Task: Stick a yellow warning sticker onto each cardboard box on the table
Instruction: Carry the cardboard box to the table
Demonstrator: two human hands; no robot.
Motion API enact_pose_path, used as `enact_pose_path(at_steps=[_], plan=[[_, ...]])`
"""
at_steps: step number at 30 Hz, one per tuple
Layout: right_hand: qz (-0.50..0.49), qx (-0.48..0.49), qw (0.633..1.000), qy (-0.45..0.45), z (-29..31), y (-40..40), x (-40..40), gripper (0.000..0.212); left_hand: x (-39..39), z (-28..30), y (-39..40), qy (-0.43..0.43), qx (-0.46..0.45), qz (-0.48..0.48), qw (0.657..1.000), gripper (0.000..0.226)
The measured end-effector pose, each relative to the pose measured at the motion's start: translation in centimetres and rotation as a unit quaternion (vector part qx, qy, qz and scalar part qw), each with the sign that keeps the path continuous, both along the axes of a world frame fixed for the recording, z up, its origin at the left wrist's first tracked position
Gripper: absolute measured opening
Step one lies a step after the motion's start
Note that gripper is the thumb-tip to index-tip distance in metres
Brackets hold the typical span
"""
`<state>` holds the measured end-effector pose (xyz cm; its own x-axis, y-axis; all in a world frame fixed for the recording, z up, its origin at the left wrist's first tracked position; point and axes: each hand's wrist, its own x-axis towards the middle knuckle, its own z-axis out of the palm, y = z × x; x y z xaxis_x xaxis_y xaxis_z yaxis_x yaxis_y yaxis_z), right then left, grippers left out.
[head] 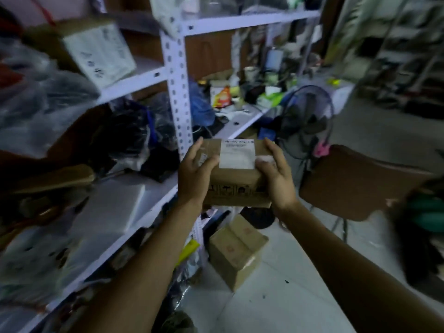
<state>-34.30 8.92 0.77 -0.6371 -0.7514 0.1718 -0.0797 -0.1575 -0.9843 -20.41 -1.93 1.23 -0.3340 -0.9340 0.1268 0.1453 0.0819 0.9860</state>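
**Box in hand, no yellow sticker seen yet**

Head view, the only view. Frame is blurred and dim, so fine detail is poor.

- Both hands hold one small cardboard box (236, 174) in the air, in front of the white metal shelving (176, 92) and above the pale floor (276, 296). It rests on no surface.
- Left hand (195, 171): fingers curled round the box's left end, thumb lying on the top face. Gripping.
- Right hand (276, 174): thumb on the top face, fingers wrapped round the right end. Gripping.
- White shipping label (237, 155) sits on the top face between the two thumbs. No yellow warning sticker shows on any visible face; the hidden faces cannot be checked.
- A second, larger cardboard box (236, 251) stands on the floor below the held one. No yellow sticker visible on it either.
- Brown chair seat (355, 181) to the right, a floor fan (307, 121) behind the hands.
- No table and no sheet or roll of stickers can be made out.

Judgement: sticking looks not yet begun for these boxes. Likely still the fetching stage, with both boxes left to label.
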Motion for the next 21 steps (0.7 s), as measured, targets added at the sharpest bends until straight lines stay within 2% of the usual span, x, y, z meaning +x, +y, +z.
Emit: enact_pose_path(at_steps=[4,10,16,21], plan=[[-0.084,-0.009,0.996,-0.023,0.5,7.1,-5.2,0.059,-7.6,0.2,4.4,-0.019,-0.023,-0.090,0.995,0.048],[-0.245,0.003,0.969,-0.014,1.1,19.5,-12.3,0.054,-18.8,1.1,14.8,-0.021,-0.005,-0.213,0.977,0.057],[-0.338,-0.008,0.940,-0.049,0.9,31.4,-18.3,0.047,-28.0,1.4,26.2,-0.030,-0.024,-0.304,0.952,0.060],[-0.404,-0.013,0.914,-0.041,0.2,39.3,-21.6,0.048,-33.5,1.1,33.5,-0.021,0.005,-0.392,0.920,0.061]])
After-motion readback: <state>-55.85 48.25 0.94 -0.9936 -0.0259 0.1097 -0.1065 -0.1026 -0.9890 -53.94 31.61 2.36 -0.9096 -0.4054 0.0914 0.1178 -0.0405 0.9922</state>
